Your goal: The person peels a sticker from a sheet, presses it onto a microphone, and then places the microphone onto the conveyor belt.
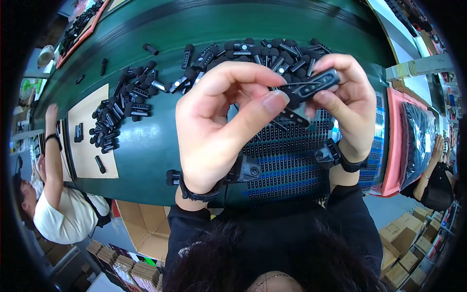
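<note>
Held up over the table is a small black clip-on microphone (317,84), its body in the closed fingers of my right hand (351,95). Its dark foam end points toward my left hand (219,109), whose thumb and forefinger are pinched together beside it. From under the left thumb a thin black strip (296,117) with small white marks sticks out; where it is gripped is partly hidden. Below both hands lie sheets with rows of dark strips (287,163). Each wrist wears a black band with a small camera block.
Many similar microphones (277,53) are heaped beyond my hands, and another pile (112,114) spreads onto a beige board (85,114) at left. To the right, a pink foam-edged tray (395,141) holds a dark plastic bag. A co-worker (68,209) stands left; another (435,182) right.
</note>
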